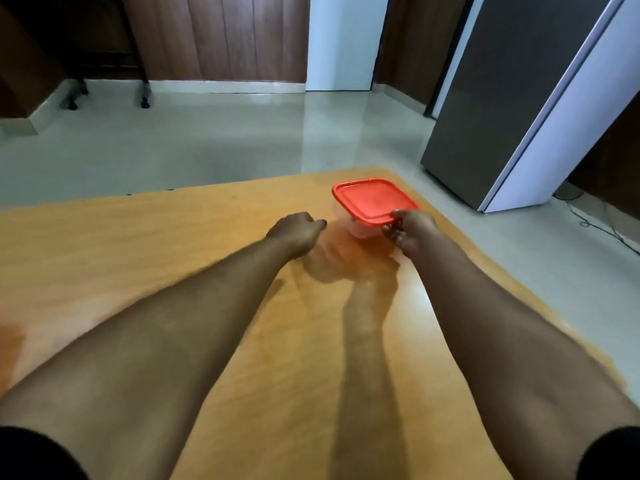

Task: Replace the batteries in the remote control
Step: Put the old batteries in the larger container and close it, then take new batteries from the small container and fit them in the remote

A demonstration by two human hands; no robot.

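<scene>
Surface: wooden table [173, 258], orange-brown grain, glossy enough to mirror both forearms; its far corner lies just beyond the container
Container: clear plastic box [358, 230] with a red lid [374, 200], square with rounded corners, lid seated on the box; stands on the table near the far right corner
Container contents: cannot tell, the clear wall is blurred and mostly covered by the lid and hand
Right hand [414, 232]: arm stretched forward, fingers pinched on the near right corner of the red lid, thumb on top of the rim, other fingers curled under it
Left hand [298, 232]: arm stretched forward, fingers curled into a loose fist, nothing seen in it; hovers just left of the box, apart from it
Remote control: not seen anywhere in this view
Sleeves: dark fabric at both lower corners of the view
Floor: pale polished tiles beyond the table
Right background: tall grey refrigerator [519, 98], with cables on the floor beside it
Rear wall: dark wood panelling, a white pillar, black frame legs at the far left
</scene>
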